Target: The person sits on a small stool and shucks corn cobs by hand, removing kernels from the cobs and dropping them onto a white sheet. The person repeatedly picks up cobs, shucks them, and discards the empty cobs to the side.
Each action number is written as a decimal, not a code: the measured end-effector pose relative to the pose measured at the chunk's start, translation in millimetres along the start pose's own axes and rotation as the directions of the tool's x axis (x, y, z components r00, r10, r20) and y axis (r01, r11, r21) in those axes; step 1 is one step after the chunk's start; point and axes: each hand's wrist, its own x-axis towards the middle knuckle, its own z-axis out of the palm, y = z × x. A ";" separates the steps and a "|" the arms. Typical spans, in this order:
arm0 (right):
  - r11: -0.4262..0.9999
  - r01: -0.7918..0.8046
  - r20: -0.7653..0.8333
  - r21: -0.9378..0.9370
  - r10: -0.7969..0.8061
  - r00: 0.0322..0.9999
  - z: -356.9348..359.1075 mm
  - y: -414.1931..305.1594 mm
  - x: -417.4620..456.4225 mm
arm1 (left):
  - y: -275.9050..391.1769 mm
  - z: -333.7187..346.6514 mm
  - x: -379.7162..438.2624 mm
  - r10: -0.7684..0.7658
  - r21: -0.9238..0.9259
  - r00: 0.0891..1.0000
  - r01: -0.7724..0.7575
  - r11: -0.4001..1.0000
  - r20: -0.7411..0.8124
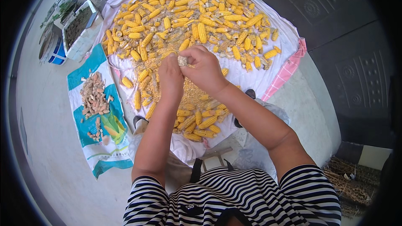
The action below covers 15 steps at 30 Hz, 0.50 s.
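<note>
Both my hands meet over a pile of loose corn kernels [194, 92]. Between them is a corn cob [182, 60], its pale end showing; the rest is hidden by my fingers. My right hand [204, 67] pinches the cob near that end with thumb and fingers. My left hand [171, 72] is closed around the cob's other side, thumb on top. Beyond the hands, many yellow ears of corn [201, 33] are heaped on a pale cloth [237, 77]. More ears [205, 122] lie nearer my body, between my feet.
Stripped cobs [94, 95] are piled on a teal and white printed sack [84, 128] at the left. Behind it stand a white planter box [84, 42] and a blue and white bucket [58, 51]. A dark embossed metal door [323, 37] is at the right, with dry stalks [348, 182] below.
</note>
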 end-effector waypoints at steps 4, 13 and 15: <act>0.878 -0.287 0.097 0.384 0.270 0.958 -10.1 14.5 1.6 | 1.9 12.2 10.4 -0.235 -0.296 0.972 0.229 0.927 0.015; 0.779 -0.347 0.091 0.522 0.353 0.931 -42.8 21.0 7.9 | -4.7 32.2 23.0 -0.197 -0.201 0.965 0.230 0.952 0.172; 0.825 -0.319 0.080 0.466 0.320 0.944 -40.9 27.9 9.4 | -3.1 25.3 20.7 -0.193 -0.177 0.957 0.233 0.956 0.218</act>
